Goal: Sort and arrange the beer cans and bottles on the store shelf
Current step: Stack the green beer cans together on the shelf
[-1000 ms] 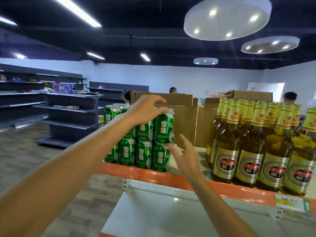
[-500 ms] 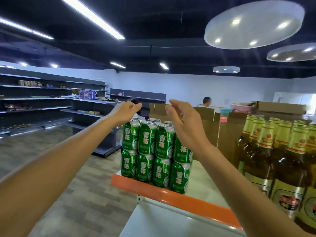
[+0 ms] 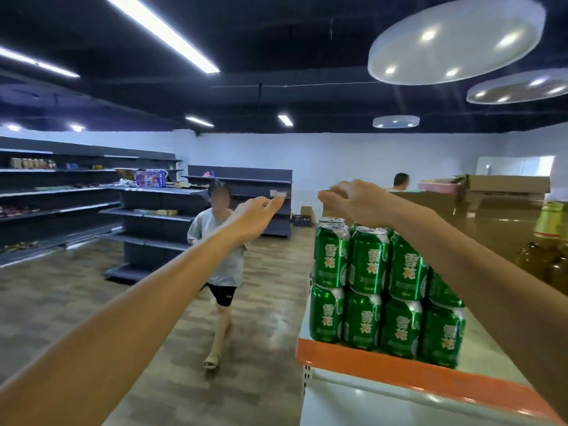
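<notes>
left hand point(image 3: 256, 218) raised, right hand point(image 3: 358, 202) above cans point(image 3: 367, 265)

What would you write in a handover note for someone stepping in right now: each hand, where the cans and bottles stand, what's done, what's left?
Left hand: loosely curled, empty, left of the green cans.
Right hand: loosely curled, empty, just above the top cans.
Green cans: two tiers at the left end of the shelf, by its orange edge.
Brown bottles: further right, mostly out of frame.
Done: cans stacked. Left: check the bottles' arrangement.
</notes>
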{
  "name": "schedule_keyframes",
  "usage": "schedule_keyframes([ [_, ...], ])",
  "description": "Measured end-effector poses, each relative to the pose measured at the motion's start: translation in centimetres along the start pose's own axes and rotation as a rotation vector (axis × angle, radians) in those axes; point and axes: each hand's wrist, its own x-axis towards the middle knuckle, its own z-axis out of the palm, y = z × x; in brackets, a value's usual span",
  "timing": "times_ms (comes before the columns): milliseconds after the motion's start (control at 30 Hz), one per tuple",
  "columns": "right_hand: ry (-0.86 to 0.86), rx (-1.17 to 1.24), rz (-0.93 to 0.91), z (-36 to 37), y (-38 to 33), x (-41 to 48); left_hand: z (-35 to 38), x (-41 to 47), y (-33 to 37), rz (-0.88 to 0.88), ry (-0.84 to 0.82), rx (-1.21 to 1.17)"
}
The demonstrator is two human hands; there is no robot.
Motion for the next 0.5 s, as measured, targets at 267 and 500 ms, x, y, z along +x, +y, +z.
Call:
schedule_keyframes([
  [267,-0.162,-0.132,0.139,3.5,-2.4,3.0,4.3,3.2,-5.9,0.104,-0.196,-0.051],
  [500,-0.243,-0.141,0.199,2.9,-2.0,6.7,12.5,9.5,-9.3,-0.053,-0.422,-0.383],
])
